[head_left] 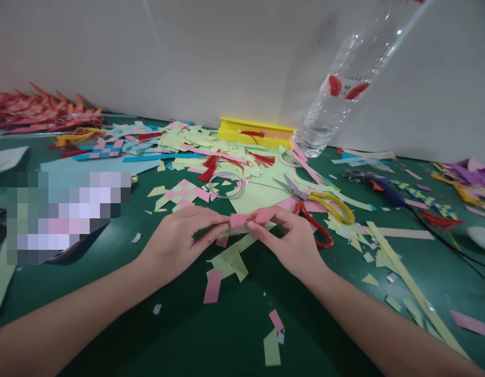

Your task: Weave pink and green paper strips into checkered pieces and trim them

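Both hands meet over the green table (234,335) at the middle of the view. My left hand (179,238) pinches one end of a small woven piece of pink and pale green paper strips (246,221). My right hand (291,238) pinches the other end, fingers closed on a pink strip. Loose pale green strip ends hang from the piece towards the table. Red-and-yellow-handled scissors (317,209) lie just right of my right hand. A finished pink and green woven piece (183,193) lies just beyond my left hand.
Paper scraps (213,285) litter the table. A tape ring (226,184), red tassels (209,167), a yellow box (254,131) and a clear plastic bottle (337,99) stand near the white wall. Woven strips (42,112) pile at far left. A black cable (442,235) runs at right.
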Tool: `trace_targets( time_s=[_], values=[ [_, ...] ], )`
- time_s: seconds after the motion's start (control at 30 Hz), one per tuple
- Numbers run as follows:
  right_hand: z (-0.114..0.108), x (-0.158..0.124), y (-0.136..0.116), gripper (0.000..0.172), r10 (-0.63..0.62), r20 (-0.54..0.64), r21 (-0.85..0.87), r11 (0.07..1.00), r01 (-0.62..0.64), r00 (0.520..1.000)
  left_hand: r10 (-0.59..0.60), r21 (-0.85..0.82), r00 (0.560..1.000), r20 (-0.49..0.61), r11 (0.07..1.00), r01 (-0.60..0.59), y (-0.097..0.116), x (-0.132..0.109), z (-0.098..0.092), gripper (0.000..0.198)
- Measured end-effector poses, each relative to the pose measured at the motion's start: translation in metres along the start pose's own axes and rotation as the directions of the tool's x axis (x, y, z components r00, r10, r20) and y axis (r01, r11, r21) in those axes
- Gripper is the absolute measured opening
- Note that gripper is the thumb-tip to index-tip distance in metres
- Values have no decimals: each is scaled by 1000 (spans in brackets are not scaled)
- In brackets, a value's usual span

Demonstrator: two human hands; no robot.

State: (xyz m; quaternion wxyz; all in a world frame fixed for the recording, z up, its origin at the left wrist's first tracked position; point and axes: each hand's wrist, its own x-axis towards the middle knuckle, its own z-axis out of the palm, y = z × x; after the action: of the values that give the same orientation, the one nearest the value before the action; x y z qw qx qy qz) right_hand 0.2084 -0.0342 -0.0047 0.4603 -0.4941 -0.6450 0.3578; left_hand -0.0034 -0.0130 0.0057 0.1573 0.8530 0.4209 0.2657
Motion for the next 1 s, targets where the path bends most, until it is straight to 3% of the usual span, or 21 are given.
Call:
trace_targets(
  time_s=[0.13,0.27,0.47,0.73,1.0],
  values=[
    [1,1,3,17,53,39,-7,999,-53,998,-18,-28,999,26,999,19,0,1,1,32],
    [2,2,3,14,29,24,35,999,-29,999,-48,-28,999,-20,998,48,0,0,1,30],
    [3,1,0,14,36,36,-4,999,-36,999,14,23,1000,-28,1000,-13,-3,1,1,32],
    [5,2,5,16,52,39,2,999,-52,998,-17,50,1000,-8,999,17,-2,2,2,33],
    [5,-1,-1,16,17,21,-29,999,-16,1000,-10,-93,998,-54,996,5,5,-2,0,33]
  ],
)
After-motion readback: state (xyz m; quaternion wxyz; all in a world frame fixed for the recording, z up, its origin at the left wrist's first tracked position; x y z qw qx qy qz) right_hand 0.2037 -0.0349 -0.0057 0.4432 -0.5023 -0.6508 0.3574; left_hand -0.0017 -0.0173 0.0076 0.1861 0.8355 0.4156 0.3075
